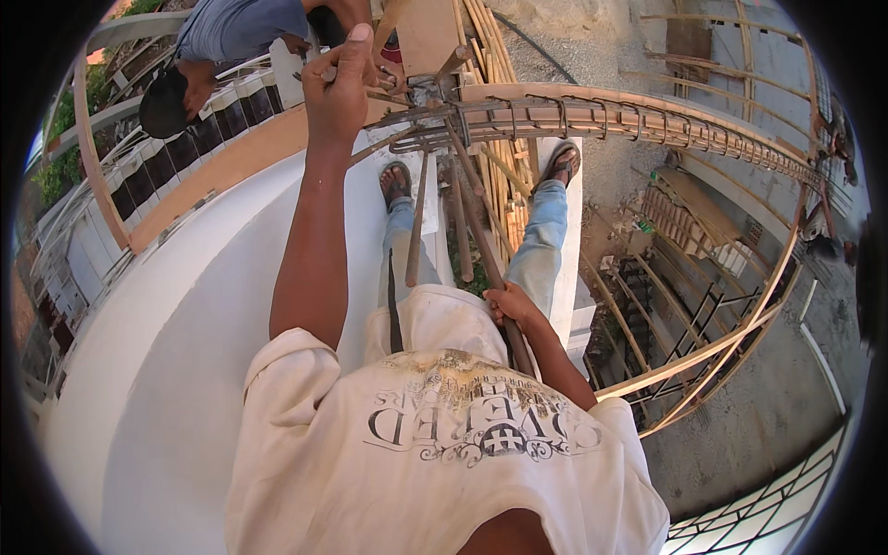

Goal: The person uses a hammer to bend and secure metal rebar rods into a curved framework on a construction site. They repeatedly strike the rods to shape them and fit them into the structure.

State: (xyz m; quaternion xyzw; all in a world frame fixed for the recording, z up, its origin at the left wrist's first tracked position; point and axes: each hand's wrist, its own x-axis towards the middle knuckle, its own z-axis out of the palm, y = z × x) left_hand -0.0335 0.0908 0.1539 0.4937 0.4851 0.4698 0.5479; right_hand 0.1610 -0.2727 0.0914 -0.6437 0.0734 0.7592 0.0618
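My left hand point(338, 97) is raised at the upper left, thumb up and fingers curled in. Whatever it may hold is hidden. Close behind it is a co-worker's hand point(381, 74), beside the end of a beam cage of steel bars point(518, 118). Lower down, my right hand point(511, 303) is closed around a long rusty steel bar point(486, 250) in front of my body. Other upright steel bars point(460, 227) stand to the left of it, near the cage's end.
A co-worker in a blue-grey shirt point(236, 32) bends over at the upper left, beside a wooden board point(217, 180). My sandalled feet point(395, 182) straddle the bars on white ledges. Bamboo poles point(495, 55) lie below. On the right, timber framing point(703, 356) hangs over a drop.
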